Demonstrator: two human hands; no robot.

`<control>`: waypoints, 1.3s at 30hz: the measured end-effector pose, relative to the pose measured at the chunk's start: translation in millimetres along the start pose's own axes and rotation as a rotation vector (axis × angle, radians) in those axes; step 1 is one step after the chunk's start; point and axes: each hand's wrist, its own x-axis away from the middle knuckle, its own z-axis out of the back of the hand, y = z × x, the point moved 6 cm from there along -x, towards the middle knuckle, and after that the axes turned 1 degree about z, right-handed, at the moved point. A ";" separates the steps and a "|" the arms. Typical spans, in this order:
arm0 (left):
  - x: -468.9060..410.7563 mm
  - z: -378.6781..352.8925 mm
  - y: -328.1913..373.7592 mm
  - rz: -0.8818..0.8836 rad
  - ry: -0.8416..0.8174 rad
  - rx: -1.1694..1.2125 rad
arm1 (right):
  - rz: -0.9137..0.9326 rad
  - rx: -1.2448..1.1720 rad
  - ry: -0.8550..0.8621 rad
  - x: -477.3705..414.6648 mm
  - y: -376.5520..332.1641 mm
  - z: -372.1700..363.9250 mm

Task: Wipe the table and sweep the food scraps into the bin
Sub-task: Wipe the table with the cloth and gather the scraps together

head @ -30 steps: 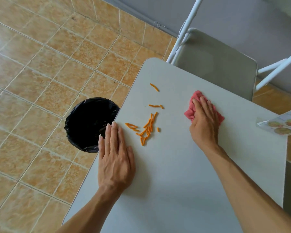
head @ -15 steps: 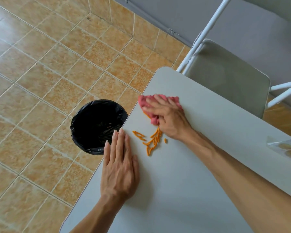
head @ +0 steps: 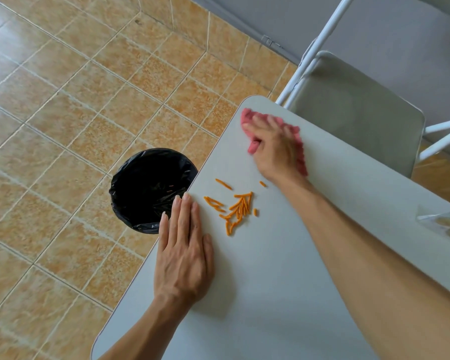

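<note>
**Pink cloth at the far corner, orange scraps still on the bench**

The food scraps [head: 234,209] are thin orange strips, short and slightly curved, lying on the pale grey bench [head: 283,281] close to its left edge. Most sit in one loose fan-shaped cluster; a few lie apart: one strip just above the cluster, one small piece near the right wrist, one small piece to the cluster's right. An exact count of the overlapping cluster cannot be made. A couple of orange bits also show inside the bin [head: 151,190], a single round container lined with a black bag, standing on the tiled floor right against the bench's left edge.

One cloth [head: 300,154], pink and crumpled, lies near the bench's far left corner. The right hand [head: 273,146] presses down on it, fingers spread over the fabric and curled at its edge; the hand is motion-blurred. The left hand [head: 183,250] lies flat and empty on the bench at its left edge, fingers straight and together, just beside the scraps without touching them.

One grey chair [head: 353,115] with a white frame stands beyond the bench. A clear packet [head: 447,224] sits at the bench's right edge.
</note>
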 end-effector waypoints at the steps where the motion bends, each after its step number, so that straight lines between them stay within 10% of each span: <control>1: 0.1 0.3 0.5 -0.002 0.004 0.002 | 0.084 -0.033 -0.027 6.9 -18.0 -8.9; 7: -1.8 0.2 2.0 0.003 0.003 -0.004 | 0.468 -0.060 -0.289 20.4 -48.4 -32.1; 20: 0.0 1.6 1.8 -0.001 0.027 0.016 | -0.169 0.069 0.132 69.3 101.9 25.8; 31: -0.4 1.8 3.1 0.004 0.023 0.008 | 0.194 0.045 0.039 146.3 7.4 -28.7; 39: 1.0 1.6 2.7 0.003 0.030 0.008 | -0.245 0.083 0.380 210.9 74.8 -3.7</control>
